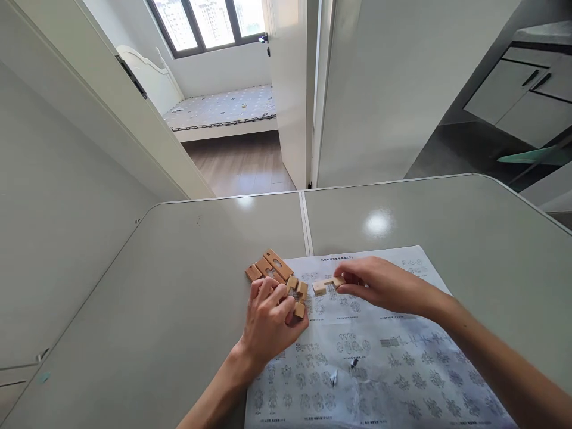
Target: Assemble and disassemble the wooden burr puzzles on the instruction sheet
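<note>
My right hand (pixel 361 280) pinches one end of a pale notched wooden puzzle piece (pixel 319 288) just above the printed sheet (pixel 384 333). To its left, my left hand (pixel 270 310) is closed around several joined light wooden pieces (pixel 300 293), with a gap between them. Just behind the left hand lie darker brown wooden pieces (pixel 274 262) with slots; one bears a number 2. The left fingers partly hide these pieces. A short space separates the piece in my right hand from the joined pieces.
The sheet, covered in small diagrams, lies on a grey-green table (pixel 187 310) with a seam down its middle. Small dark scraps (pixel 354 362) rest on the paper. Beyond the table's far edge are an open door (pixel 292 89), a bed (pixel 223 107) and cabinets (pixel 531 89).
</note>
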`<move>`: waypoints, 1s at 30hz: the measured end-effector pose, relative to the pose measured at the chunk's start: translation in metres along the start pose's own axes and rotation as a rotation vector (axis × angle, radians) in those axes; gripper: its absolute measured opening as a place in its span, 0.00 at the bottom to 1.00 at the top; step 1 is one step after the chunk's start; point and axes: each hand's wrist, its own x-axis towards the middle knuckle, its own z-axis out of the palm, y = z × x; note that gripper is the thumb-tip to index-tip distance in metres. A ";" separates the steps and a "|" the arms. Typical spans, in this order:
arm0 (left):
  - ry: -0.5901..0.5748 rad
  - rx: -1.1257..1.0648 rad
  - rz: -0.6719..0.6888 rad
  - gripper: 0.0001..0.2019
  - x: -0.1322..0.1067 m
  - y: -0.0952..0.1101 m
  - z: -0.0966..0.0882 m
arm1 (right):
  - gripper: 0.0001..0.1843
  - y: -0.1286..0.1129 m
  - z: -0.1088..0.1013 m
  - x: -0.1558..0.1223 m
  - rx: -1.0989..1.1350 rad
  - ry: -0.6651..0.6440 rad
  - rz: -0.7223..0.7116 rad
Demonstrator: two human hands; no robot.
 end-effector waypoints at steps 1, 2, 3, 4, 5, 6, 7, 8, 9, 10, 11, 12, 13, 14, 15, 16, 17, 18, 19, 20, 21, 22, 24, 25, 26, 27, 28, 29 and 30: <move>0.001 -0.008 -0.005 0.20 0.000 0.000 0.000 | 0.10 0.000 0.001 0.000 -0.026 -0.020 -0.013; 0.000 -0.019 -0.014 0.20 0.001 -0.001 0.000 | 0.09 -0.001 0.002 0.000 -0.046 -0.035 -0.023; -0.004 -0.032 -0.027 0.20 0.001 -0.001 0.000 | 0.08 -0.002 0.004 0.001 -0.058 -0.050 -0.033; -0.010 -0.045 -0.043 0.20 0.001 -0.002 -0.001 | 0.07 -0.002 0.006 0.001 -0.067 -0.060 -0.042; -0.017 -0.056 -0.058 0.20 0.001 -0.003 -0.001 | 0.07 -0.003 0.007 0.002 -0.076 -0.067 -0.051; -0.024 -0.067 -0.068 0.20 0.001 -0.004 -0.002 | 0.07 -0.004 0.009 0.003 -0.085 -0.071 -0.058; -0.028 -0.079 -0.071 0.20 0.001 -0.005 -0.003 | 0.07 -0.005 0.012 0.004 -0.096 -0.072 -0.065; -0.026 -0.094 -0.067 0.20 0.002 -0.006 -0.004 | 0.06 -0.006 0.014 0.005 -0.106 -0.071 -0.071; -0.018 -0.110 -0.058 0.20 0.002 -0.008 -0.006 | 0.06 -0.006 0.017 0.006 -0.114 -0.068 -0.078; -0.001 -0.123 -0.048 0.19 0.003 -0.011 -0.008 | 0.05 -0.007 0.020 0.008 -0.121 -0.063 -0.087; 0.024 -0.130 -0.042 0.18 0.004 -0.014 -0.010 | 0.04 -0.009 0.023 0.009 -0.125 -0.055 -0.096; 0.058 -0.127 -0.045 0.17 0.005 -0.018 -0.012 | 0.03 -0.010 0.027 0.010 -0.130 -0.048 -0.110; 0.098 -0.110 -0.065 0.17 0.006 -0.023 -0.014 | 0.03 -0.011 0.031 0.011 -0.135 -0.041 -0.124; 0.131 -0.085 -0.108 0.16 0.006 -0.028 -0.015 | 0.03 -0.013 0.035 0.012 -0.138 -0.045 -0.141; 0.162 -0.056 -0.157 0.15 0.007 -0.035 -0.015 | 0.04 -0.015 0.038 0.013 -0.141 -0.042 -0.152; 0.182 -0.027 -0.201 0.15 0.007 -0.042 -0.015 | 0.05 -0.016 0.042 0.014 -0.150 -0.027 -0.157; 0.185 -0.007 -0.237 0.15 0.007 -0.050 -0.014 | 0.07 -0.017 0.044 0.015 -0.156 -0.015 -0.162; 0.174 0.003 -0.274 0.14 0.007 -0.057 -0.013 | 0.08 -0.018 0.047 0.016 -0.157 -0.001 -0.163; 0.163 0.006 -0.304 0.13 0.006 -0.065 -0.012 | 0.09 -0.019 0.049 0.017 -0.154 0.010 -0.163; 0.155 0.008 -0.342 0.12 0.006 -0.073 -0.010 | 0.09 -0.019 0.050 0.018 -0.144 0.018 -0.165; 0.150 0.005 -0.389 0.11 0.006 -0.080 -0.009 | 0.09 -0.019 0.051 0.018 -0.128 0.023 -0.168; 0.130 -0.005 -0.432 0.11 0.006 -0.087 -0.007 | 0.09 -0.019 0.051 0.019 -0.109 0.024 -0.171; 0.083 -0.052 -0.543 0.12 0.009 -0.102 -0.005 | 0.10 -0.018 0.051 0.019 -0.067 0.023 -0.174; 0.086 -0.059 -0.574 0.13 0.011 -0.109 -0.004 | 0.11 -0.017 0.051 0.019 -0.045 0.024 -0.173; 0.087 -0.064 -0.593 0.14 0.014 -0.116 -0.004 | 0.12 -0.015 0.051 0.019 -0.022 0.028 -0.171; 0.087 -0.068 -0.611 0.15 0.017 -0.123 -0.004 | 0.12 -0.013 0.050 0.019 0.006 0.033 -0.171; 0.086 -0.070 -0.626 0.16 0.022 -0.130 -0.003 | 0.12 -0.011 0.050 0.019 0.046 0.037 -0.172; 0.082 -0.068 -0.638 0.16 0.027 -0.138 -0.003 | 0.12 -0.008 0.050 0.020 0.102 0.039 -0.170; 0.068 -0.067 -0.640 0.16 0.032 -0.145 -0.003 | 0.12 -0.005 0.051 0.020 0.178 0.035 -0.167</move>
